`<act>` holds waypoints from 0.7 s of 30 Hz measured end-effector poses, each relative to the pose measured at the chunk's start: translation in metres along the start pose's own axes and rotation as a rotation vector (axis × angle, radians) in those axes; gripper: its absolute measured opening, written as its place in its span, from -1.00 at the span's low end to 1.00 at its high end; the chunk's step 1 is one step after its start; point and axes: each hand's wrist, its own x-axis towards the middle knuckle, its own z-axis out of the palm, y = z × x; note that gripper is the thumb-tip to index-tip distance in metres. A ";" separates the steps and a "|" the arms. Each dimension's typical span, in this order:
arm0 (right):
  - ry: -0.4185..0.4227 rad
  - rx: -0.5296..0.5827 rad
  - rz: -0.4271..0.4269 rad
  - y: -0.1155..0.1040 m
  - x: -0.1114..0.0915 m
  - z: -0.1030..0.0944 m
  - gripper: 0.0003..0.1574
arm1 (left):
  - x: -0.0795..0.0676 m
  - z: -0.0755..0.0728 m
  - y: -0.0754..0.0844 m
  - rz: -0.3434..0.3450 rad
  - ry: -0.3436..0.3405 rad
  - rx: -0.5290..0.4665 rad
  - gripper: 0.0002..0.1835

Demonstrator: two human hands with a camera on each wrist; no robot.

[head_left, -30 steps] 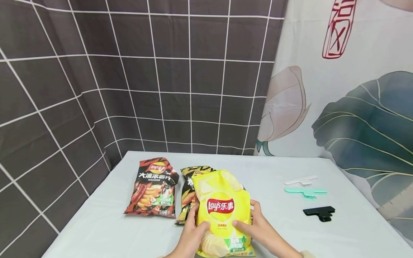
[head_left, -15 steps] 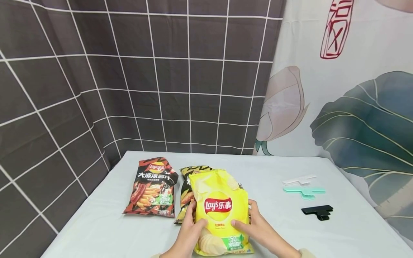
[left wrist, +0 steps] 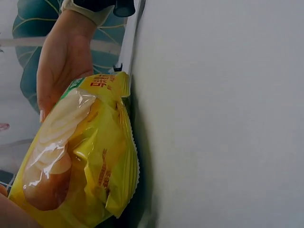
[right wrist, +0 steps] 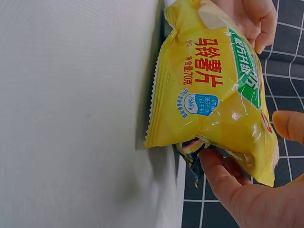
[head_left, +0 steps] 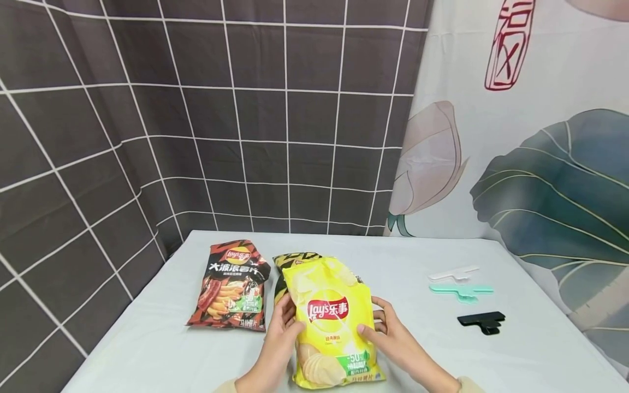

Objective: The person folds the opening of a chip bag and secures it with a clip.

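In the head view a yellow bag of potato chips stands tilted back near the front of the table, its printed front facing me. My left hand holds its left side, thumb at the front edge. On the opposite side my right hand grips the bag, thumb at the front and fingers reaching behind. The right wrist view shows fingers under the bag's side and the thumb over it. A black-and-gold chip bag is mostly hidden behind the yellow one.
A red-and-black chip bag lies to the left. On the right side of the white table lie three bag clips: white, mint green and black. A dark grid-patterned cloth hangs behind.
The top of the yellow chip bag has leaned slightly left in both hands. My right hand's fingers now show more spread along its right edge. The other bags and the clips have stayed put.
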 end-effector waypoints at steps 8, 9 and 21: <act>0.090 0.065 0.004 -0.001 0.003 0.000 -0.16 | 0.013 -0.011 0.009 0.079 0.117 0.051 -0.20; 0.098 0.072 0.005 -0.001 0.004 0.000 -0.17 | 0.015 -0.013 0.010 0.095 0.131 0.066 -0.21; 0.127 0.126 0.001 0.000 0.013 -0.006 -0.29 | 0.033 -0.021 0.024 0.299 0.143 0.412 -0.34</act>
